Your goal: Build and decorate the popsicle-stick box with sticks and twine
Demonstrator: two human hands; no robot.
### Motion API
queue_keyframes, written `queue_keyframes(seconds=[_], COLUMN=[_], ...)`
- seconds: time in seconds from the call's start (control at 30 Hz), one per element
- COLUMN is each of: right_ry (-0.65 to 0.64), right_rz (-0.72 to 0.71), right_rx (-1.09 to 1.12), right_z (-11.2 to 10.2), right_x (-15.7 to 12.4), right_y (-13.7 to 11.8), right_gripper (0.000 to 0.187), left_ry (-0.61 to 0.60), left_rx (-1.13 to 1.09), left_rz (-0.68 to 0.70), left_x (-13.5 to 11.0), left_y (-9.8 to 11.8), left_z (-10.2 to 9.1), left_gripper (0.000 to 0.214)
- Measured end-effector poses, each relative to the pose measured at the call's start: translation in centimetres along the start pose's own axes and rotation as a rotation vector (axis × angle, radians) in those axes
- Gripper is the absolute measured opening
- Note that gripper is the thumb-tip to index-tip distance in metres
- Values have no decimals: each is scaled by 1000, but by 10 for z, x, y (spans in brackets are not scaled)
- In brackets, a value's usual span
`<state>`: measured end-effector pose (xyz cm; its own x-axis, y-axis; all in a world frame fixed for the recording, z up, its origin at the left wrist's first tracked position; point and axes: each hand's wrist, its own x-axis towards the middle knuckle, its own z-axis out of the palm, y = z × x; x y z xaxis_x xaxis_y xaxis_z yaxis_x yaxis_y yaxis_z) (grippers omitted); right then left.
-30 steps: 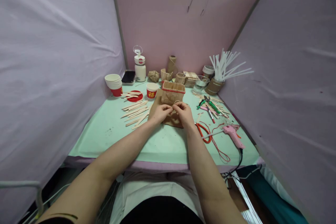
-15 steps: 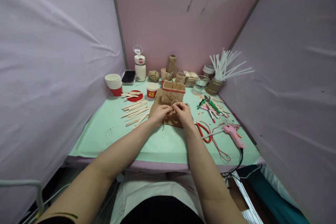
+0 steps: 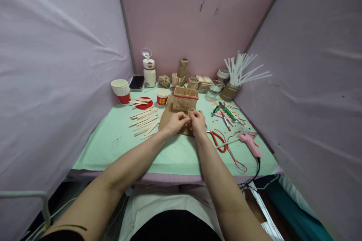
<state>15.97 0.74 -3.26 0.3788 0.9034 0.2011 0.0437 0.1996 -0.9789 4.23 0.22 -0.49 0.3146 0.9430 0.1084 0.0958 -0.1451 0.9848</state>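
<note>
My left hand (image 3: 177, 121) and my right hand (image 3: 198, 122) meet over a brown cardboard sheet (image 3: 166, 115), their fingertips pinched close together. A small loop of thin, pale brown twine (image 3: 192, 110) stands up from the fingers of my right hand. Between both sets of fingertips the twine is mostly hidden. Just behind the hands stands a small box-shaped basket (image 3: 185, 102), light brown with a red-trimmed rim, on the cardboard.
Craft sticks (image 3: 145, 120) and a red-and-white paper cup (image 3: 162, 97) are left. To the right lie red-handled scissors (image 3: 219, 142), green-handled pliers (image 3: 228, 113) and a pink glue gun (image 3: 250, 144) with a cord. Behind stand a bottle (image 3: 149, 75), a glass bowl (image 3: 214, 89) and white glue sticks (image 3: 240, 69).
Both hands have shifted slightly right relative to the basket, and their fingertips are closer together. The twine end that hung below my left hand no longer shows. The view has turned slightly.
</note>
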Motion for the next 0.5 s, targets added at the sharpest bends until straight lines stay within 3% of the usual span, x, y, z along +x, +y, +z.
queue_keyframes(seconds=[0.27,0.5], right_ry=[-127,-141], right_rz=[46,115], right_rx=[47,194], right_z=[-5,-8], right_x=[0,0], right_y=[-11,-19], right_gripper=[37,34], left_ry=[72,91], left_rx=[4,10], left_rz=[-31,-14], left_x=[-3,-2], left_y=[-3,-3], left_z=[-3,-4], left_gripper=[23,28])
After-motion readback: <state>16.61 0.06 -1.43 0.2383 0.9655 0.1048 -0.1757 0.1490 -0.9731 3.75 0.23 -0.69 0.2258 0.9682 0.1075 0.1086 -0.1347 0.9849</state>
